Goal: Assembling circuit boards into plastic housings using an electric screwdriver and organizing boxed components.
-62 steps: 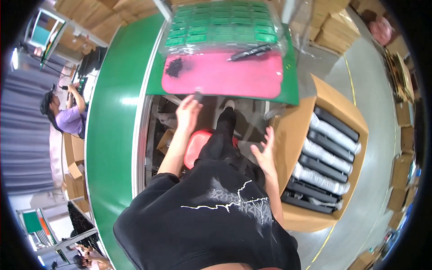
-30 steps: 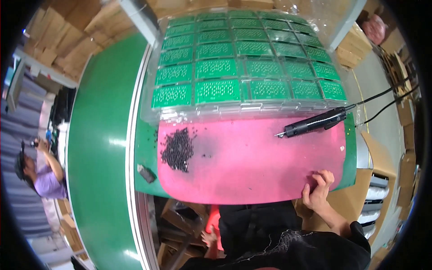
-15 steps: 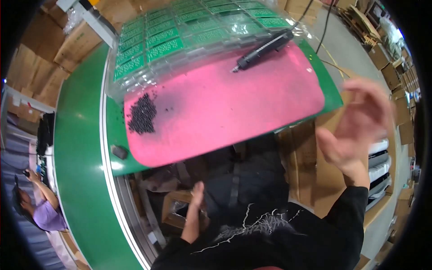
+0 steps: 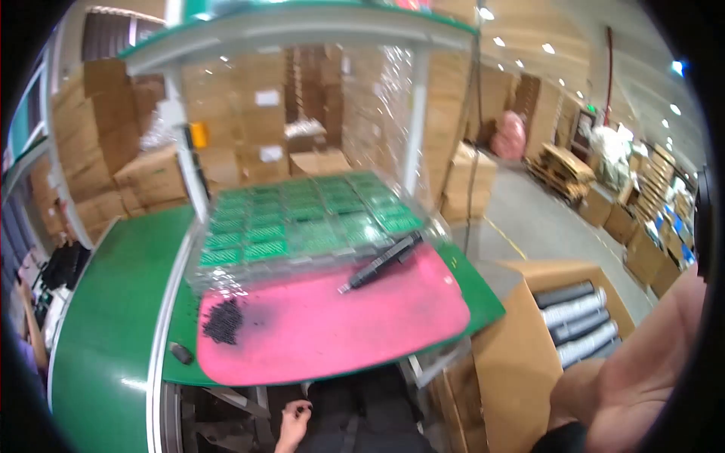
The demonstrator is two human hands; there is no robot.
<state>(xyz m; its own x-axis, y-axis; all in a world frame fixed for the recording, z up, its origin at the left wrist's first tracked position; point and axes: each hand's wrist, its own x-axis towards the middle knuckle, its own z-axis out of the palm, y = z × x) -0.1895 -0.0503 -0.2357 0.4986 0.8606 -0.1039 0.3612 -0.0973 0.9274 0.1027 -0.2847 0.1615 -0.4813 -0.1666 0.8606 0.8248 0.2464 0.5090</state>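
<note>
Right hand [image 4: 638, 374]: raised very near the camera, palm in view; fingers run out at the dark rim, so I cannot tell whether they are apart or clamped on anything
Left hand [image 4: 293, 423]: low beside the lap [image 4: 362, 411], below the mat's front edge; fingers curled, tips near together at a small dark spot, cannot tell if it is held
Carton [image 4: 510, 370]: open, left of the right hand in view, with grey and pale bars [image 4: 574, 313] inside
Mat [image 4: 340, 325]: pink, on the green bench [image 4: 483, 306]
Block [image 4: 180, 352]: dark, just left of the mat
Pieces [image 4: 223, 322]: black heap, mat's left end
Driver [image 4: 383, 262]: lying aslant, mat's far side
Trays [image 4: 302, 219]: clear, green boards inside, behind the mat
Shelf [image 4: 302, 34]: overhead, on 2 posts
Boxes [image 4: 260, 113]: stacked behind
</note>
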